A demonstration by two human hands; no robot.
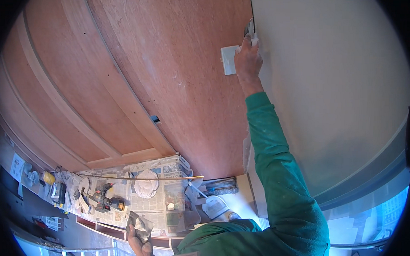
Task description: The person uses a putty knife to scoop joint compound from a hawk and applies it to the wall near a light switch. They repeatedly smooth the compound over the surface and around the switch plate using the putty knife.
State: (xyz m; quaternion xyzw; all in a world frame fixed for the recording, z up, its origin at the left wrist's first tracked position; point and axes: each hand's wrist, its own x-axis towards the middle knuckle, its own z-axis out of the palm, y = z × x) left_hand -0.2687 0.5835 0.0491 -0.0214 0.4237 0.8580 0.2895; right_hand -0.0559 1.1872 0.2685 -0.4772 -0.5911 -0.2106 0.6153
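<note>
High up, my right hand [248, 63] is closed around a putty knife [251, 29]. Its blade lies at the corner joint where the reddish wood panel [184, 81] meets the smooth grey wall [335, 88]. Just beside that hand, a white square switch plate [228, 60] is set on the panel, partly covered by my fingers. Low down, my left hand [138, 245] grips a flat metal filling blade [148, 222]. A lump of white filler [140, 228] rests on this blade, and some white residue marks my right fingers.
Below the panel, newspaper [167, 208] covers a worktop holding a cordless drill [109, 202], a white plastic bag [146, 184] and scattered tools. A thin wooden strip [166, 178] crosses it. A white dustpan [215, 207] sits right of the worktop. A small rectangular cutout [155, 119] pierces the panel.
</note>
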